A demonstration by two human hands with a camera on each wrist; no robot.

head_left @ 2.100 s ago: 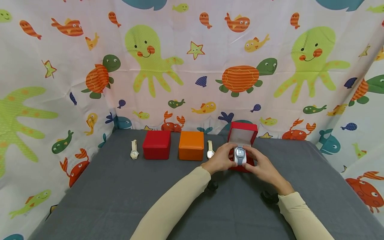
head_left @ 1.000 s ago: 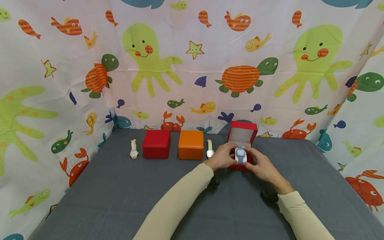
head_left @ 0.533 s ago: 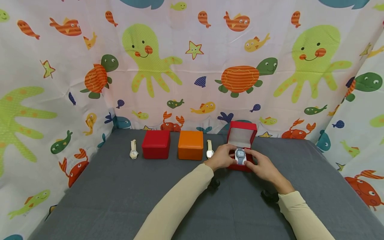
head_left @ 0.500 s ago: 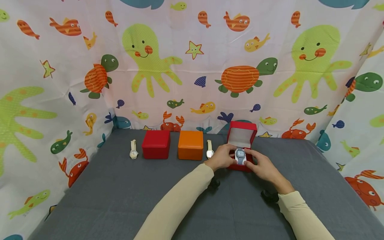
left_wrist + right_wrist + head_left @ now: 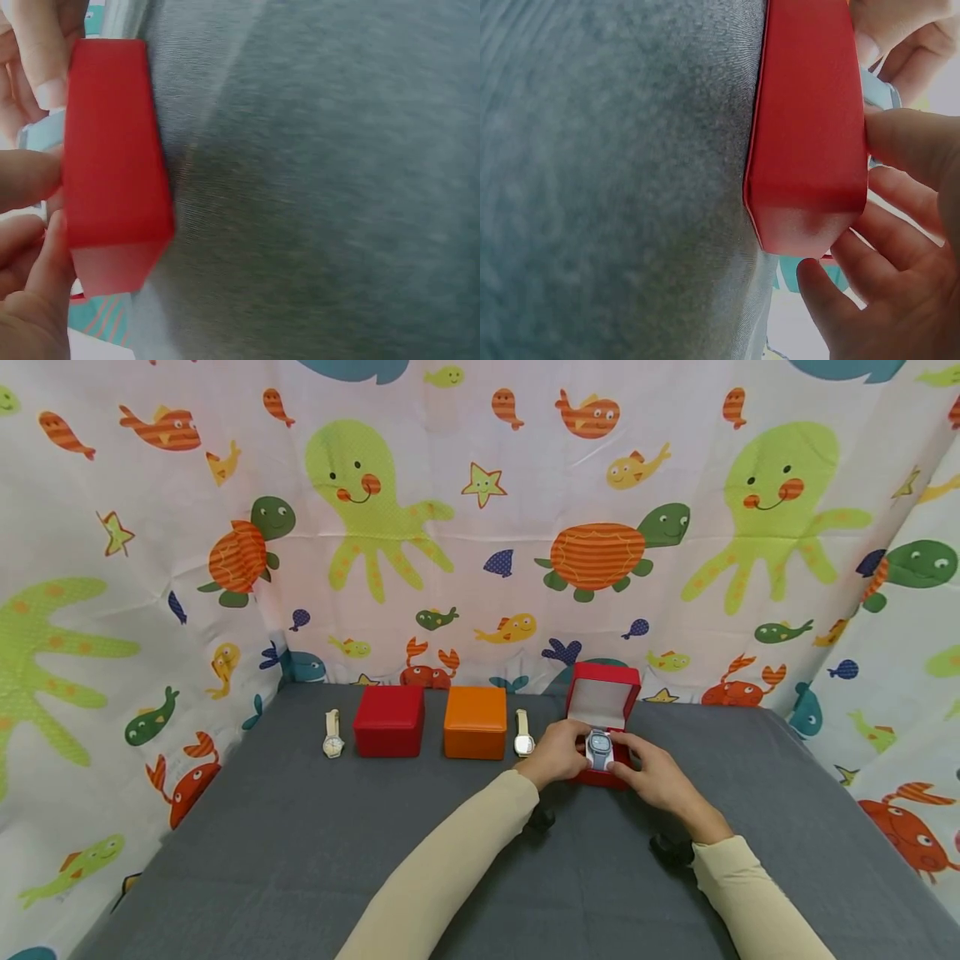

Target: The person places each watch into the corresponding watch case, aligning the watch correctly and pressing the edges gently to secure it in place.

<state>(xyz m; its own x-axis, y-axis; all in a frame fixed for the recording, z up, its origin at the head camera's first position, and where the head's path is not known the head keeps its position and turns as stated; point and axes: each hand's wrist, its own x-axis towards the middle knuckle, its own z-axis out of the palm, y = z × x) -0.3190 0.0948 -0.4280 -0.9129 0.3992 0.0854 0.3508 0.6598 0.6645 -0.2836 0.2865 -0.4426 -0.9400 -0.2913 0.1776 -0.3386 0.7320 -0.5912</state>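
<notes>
Head view: blue watch (image 5: 599,742) slightly lower than before (between both hands (image 5: 557,753) (image 5: 655,773)).

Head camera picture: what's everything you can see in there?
Open box: 1, red, back right
Closed boxes: 2, red and orange, left of open box
Wristwatches: 2, cream straps, flanking closed boxes
Blue-grey wristwatch: 1, blue-grey, at open box
Watch cushion: 1, white, under that watch
Tablecloth: 1, grey, underneath
Sea-animal curtain: at least 1, white multicoloured, behind
Wrist gadgets: 2, black, at wrists
Sleeves: 2, cream, on the arms
Left hand: 1, bare, watch's left
Right hand: 1, bare, watch's right
</notes>
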